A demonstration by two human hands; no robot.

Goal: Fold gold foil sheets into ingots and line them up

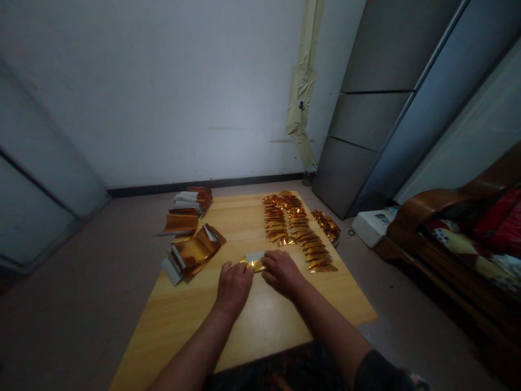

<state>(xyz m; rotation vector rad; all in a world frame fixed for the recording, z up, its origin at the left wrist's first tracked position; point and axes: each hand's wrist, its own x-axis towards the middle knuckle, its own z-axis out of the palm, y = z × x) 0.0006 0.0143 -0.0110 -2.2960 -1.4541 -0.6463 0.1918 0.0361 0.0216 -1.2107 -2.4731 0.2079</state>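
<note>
Between my two hands, over the middle of the wooden table (260, 320), is a sheet of gold foil paper (256, 264), partly folded, with a pale grey patch showing on its far side. My left hand (235, 285) has its fingers closed on the sheet's left end. On the right end, my right hand (283, 271) grips it with bent fingers. To the left lie loose gold foil sheets (197, 250) with grey undersides, slightly curled. Rows of folded gold foil pieces (301, 231) stand to the right of my hands.
More curled foil sheets (191, 201) lie at the table's far left corner. A container of folded gold pieces (326, 225) sits beyond the right edge. A grey refrigerator (366, 114), a white box (372, 225) and a wooden sofa (431, 217) stand on the right.
</note>
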